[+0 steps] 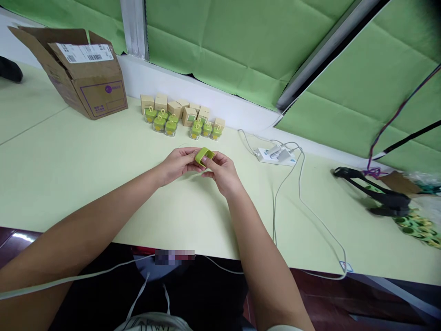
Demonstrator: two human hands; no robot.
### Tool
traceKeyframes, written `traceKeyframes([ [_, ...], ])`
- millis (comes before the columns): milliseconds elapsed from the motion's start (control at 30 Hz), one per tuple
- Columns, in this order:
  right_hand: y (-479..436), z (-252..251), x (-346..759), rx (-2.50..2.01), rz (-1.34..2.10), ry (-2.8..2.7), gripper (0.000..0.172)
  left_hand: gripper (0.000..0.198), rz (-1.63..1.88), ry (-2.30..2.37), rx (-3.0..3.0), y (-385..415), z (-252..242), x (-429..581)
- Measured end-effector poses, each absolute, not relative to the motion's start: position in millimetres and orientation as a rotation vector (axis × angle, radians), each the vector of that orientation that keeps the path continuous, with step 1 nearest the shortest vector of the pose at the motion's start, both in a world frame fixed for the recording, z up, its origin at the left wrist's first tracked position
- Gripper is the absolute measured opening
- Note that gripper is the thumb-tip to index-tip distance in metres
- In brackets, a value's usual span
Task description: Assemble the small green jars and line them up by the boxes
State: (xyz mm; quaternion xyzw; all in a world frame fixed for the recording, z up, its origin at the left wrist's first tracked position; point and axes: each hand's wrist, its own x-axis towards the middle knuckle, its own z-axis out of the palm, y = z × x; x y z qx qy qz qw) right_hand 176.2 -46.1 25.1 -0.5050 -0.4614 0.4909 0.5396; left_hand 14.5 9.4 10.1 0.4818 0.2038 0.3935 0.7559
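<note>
Between my two hands, just above the table [165,202], is a small green hollow lid [203,154], its open side turned toward me. My left hand [181,163] pinches it from the left, fingertips at its edge. From the right, my right hand [220,171] grips it too, with the thumb reaching into the hollow. Beyond my hands stand several small clear jars [170,128] with green lids and loops on top. Behind and among them are several small tan boxes [189,116].
An opened cardboard carton [99,92] stands at the back left. A white power strip [275,156] with plugs and trailing white cables [320,220] lies right of my hands. Further right are a black frame-like object [379,193] and a pile of green pieces [418,227].
</note>
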Motion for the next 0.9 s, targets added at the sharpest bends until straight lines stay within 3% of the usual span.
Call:
traceKeyframes([
  [433,-43.3,19.2,170.8,-1.202,1.063,-1.11,0.044,0.049,0.97,0.614,1.269,14.9,9.3,15.5],
  [900,-46.0,22.7,165.9,-1.153,1.027,-1.157,0.045,0.036,0.911,0.593,1.288,9.2,14.1,14.0],
])
